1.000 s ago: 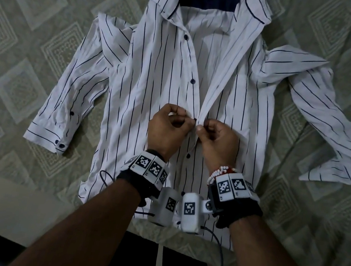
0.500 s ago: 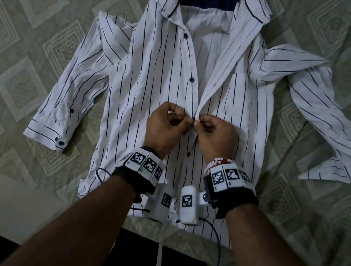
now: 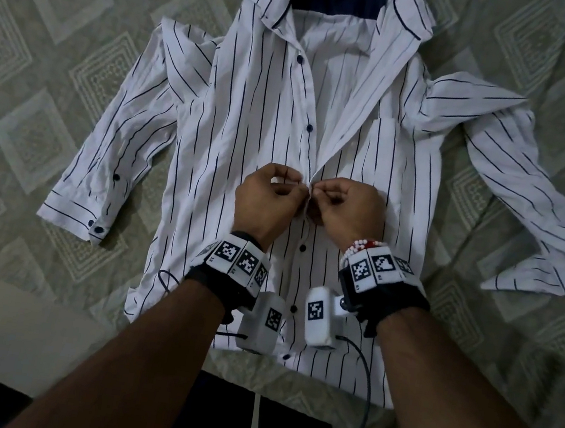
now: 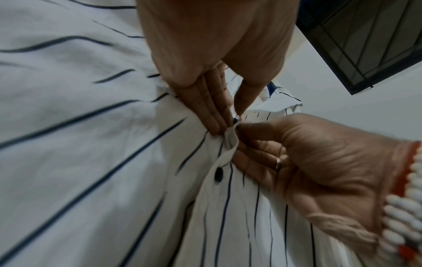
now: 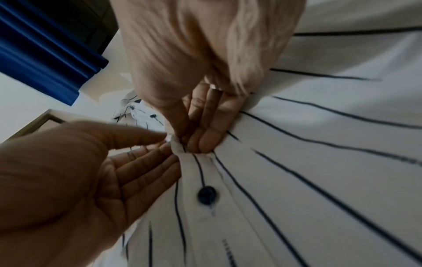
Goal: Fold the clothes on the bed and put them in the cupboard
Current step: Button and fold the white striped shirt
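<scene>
Fingers: left hand (image 3: 264, 199) and right hand (image 3: 346, 207) each pinch one front edge of the shirt (image 3: 250, 128), meeting at a button (image 4: 234, 120).
Shirt: spread face-up on the bed (image 3: 44, 31), sleeves out, upper front unbuttoned.
Handling: likely light, soft, floppy; best held by edges or shoulders.

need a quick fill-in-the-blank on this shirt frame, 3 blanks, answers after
1. The white shirt with thin navy stripes lies on the patterned ____ bedspread.
2. The left hand and the right hand both pinch the shirt's front ____ where its two edges meet.
3. Above the hands the shirt front lies ____, showing a navy lining inside the collar.

Missing words: green; placket; open
</scene>
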